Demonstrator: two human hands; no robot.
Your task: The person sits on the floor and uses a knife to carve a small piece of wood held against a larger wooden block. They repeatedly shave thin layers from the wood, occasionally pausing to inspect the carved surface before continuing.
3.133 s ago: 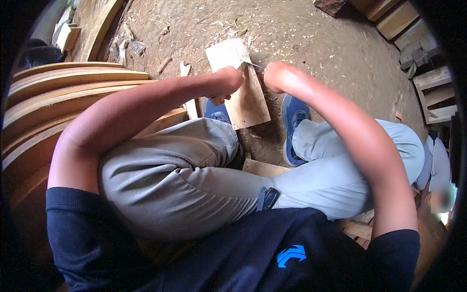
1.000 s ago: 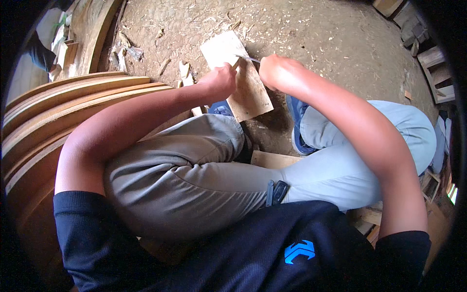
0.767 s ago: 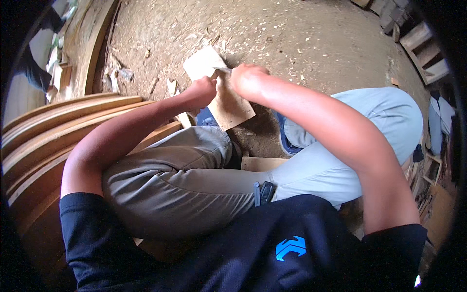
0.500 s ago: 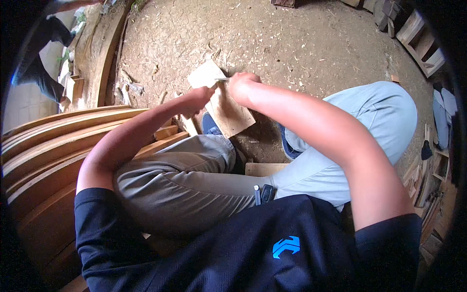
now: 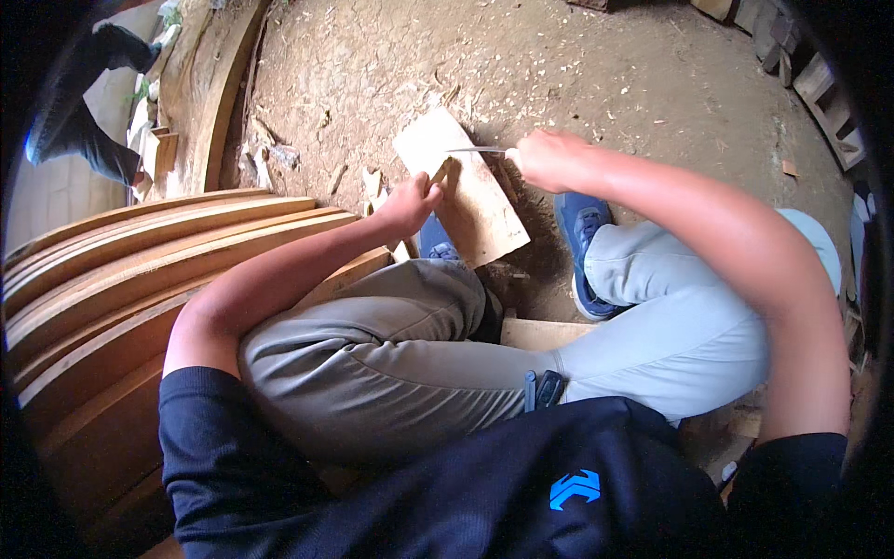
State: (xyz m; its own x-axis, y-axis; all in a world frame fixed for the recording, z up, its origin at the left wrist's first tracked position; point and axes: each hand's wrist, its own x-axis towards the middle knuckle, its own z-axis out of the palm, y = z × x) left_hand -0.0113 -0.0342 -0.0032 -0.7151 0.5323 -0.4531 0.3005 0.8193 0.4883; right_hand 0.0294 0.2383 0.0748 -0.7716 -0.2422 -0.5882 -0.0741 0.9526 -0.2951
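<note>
My right hand (image 5: 549,158) is closed round the handle of a knife (image 5: 477,149), its thin blade reaching left over a pale wooden board (image 5: 484,210). In my closed left hand (image 5: 410,200) is a small stick of wood (image 5: 440,171), its tip sticking up over the board just below the blade's end. Blade tip and stick look very close; whether they touch I cannot tell. The board lies slanted on the ground between my feet, next to my left shoe (image 5: 436,240).
Long stacked planks (image 5: 168,233) fill the left side. Wood shavings and scraps (image 5: 265,149) litter the dirt floor (image 5: 577,74). Another person's legs (image 5: 88,112) show at the far left. A wooden frame (image 5: 829,107) stands at the upper right; my right shoe (image 5: 582,238) is right of the board.
My right hand has moved right with the knife, away from my left hand, baring more of the blade. The whole view has shifted a little, and my right knee has swung outward.
</note>
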